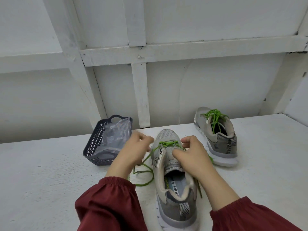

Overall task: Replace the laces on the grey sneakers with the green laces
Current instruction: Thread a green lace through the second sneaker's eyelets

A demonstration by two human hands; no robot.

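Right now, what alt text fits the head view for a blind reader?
A person's left hand holds a green lace threaded in the near sneaker on a white table, while the right hand holds its tongue. The far sneaker is already laced green; a basket stands at left.

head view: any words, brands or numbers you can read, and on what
"MORY FO": on the insole of the near sneaker; the ends are hidden.
Green print beside it: too blurred to read.
Dark marks on the near sneaker's side and on the far sneaker: unreadable.
Basket: none seen.
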